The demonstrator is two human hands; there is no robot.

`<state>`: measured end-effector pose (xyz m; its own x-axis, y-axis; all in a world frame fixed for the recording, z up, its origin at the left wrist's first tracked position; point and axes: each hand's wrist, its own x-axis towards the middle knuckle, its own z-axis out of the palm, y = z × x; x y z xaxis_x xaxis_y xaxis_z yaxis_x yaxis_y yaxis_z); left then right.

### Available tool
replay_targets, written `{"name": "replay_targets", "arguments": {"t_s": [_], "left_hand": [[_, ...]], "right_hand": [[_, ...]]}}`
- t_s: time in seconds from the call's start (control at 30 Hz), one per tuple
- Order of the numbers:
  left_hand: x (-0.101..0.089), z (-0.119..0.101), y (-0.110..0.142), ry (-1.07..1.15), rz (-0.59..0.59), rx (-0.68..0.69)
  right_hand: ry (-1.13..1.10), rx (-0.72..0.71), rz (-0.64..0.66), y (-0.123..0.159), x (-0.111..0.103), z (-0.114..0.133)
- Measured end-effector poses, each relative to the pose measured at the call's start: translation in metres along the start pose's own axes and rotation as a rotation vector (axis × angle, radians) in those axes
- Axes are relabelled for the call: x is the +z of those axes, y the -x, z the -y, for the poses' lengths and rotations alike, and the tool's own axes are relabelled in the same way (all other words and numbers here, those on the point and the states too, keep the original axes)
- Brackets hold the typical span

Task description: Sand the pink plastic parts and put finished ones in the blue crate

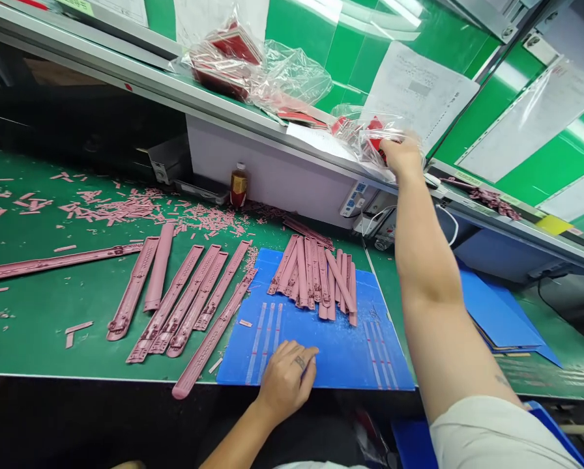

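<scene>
My left hand (287,378) rests on the near edge of a blue plastic sheet (341,352), its fingers curled and pressed together on the sheet, with nothing visible in them. A pile of short pink plastic strips (316,277) lies on the far half of that sheet. My right hand (400,156) reaches up to the raised shelf and closes on a clear plastic bag (365,133) that holds red pieces. Longer pink strips (184,303) lie side by side on the green table to the left of the sheet.
Pink offcuts (126,208) litter the green table (42,306) at the back left. A small amber bottle (238,185) stands against the shelf base. More bags of red parts (233,55) and papers (419,91) sit on the shelf. Stacked blue sheets (497,319) lie at right.
</scene>
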<state>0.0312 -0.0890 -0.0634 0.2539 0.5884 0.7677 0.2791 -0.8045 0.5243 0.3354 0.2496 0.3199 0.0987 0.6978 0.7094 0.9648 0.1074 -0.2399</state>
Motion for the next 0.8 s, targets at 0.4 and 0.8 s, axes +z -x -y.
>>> {"name": "replay_targets", "arguments": {"t_s": [0.4, 0.8], "left_hand": [[-0.002, -0.009, -0.015, 0.790, -0.154, -0.565], [-0.006, -0.047, -0.014, 1.098, -0.407, -0.998]], "right_hand": [[-0.131, -0.223, -0.152, 0.350, -0.060, 0.055], [-0.724, -0.028, 0.509, 0.542, -0.055, 0.084]]}}
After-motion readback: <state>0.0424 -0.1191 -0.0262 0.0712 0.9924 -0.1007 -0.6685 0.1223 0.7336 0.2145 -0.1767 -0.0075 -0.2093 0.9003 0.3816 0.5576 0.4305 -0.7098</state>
